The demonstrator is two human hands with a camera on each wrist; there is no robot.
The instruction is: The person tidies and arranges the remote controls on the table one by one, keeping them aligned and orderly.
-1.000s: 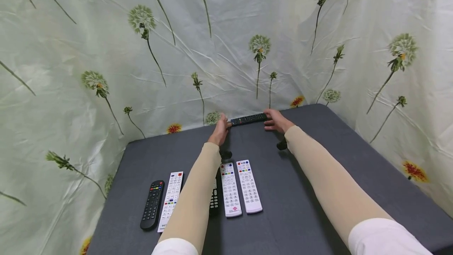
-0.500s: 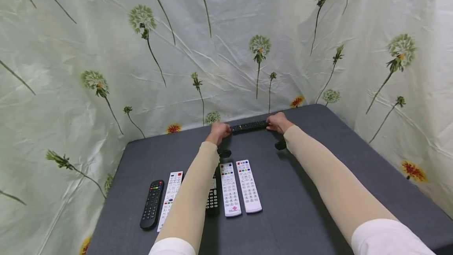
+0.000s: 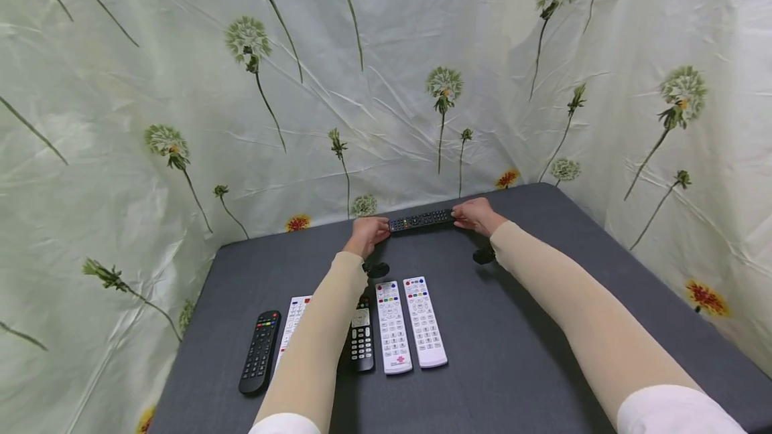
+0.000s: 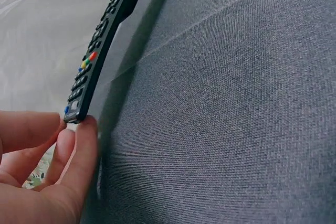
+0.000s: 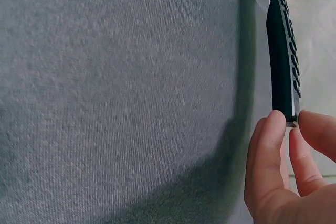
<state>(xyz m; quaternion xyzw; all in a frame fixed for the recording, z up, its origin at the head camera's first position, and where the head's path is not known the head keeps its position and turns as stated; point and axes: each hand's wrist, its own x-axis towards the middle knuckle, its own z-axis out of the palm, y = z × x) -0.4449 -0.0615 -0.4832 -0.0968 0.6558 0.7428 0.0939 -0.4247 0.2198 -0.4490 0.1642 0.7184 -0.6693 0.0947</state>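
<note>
A slim black remote control (image 3: 420,220) spans the gap between my two hands near the table's far edge. My left hand (image 3: 366,234) pinches its left end; in the left wrist view the thumb and fingertips (image 4: 88,125) grip the corner by the coloured buttons (image 4: 92,56). At the other end, my right hand (image 3: 479,214) holds the tip between thumb and fingers (image 5: 274,124). The remote is raised off the cloth, buttons facing up, with its shadow lying apart from it in both wrist views.
Nearer the person, several remotes lie in a row on the dark grey table (image 3: 482,353): a black one (image 3: 259,353), a white one (image 3: 295,317) partly behind the left sleeve, another black one (image 3: 362,340), and two white ones (image 3: 394,330). Flowered cloth (image 3: 386,86) hangs behind.
Both hands have gone from loose fingers around the remote's ends to pinching them. The remote has come up off the table and slightly toward the person. The other remotes stay put.
</note>
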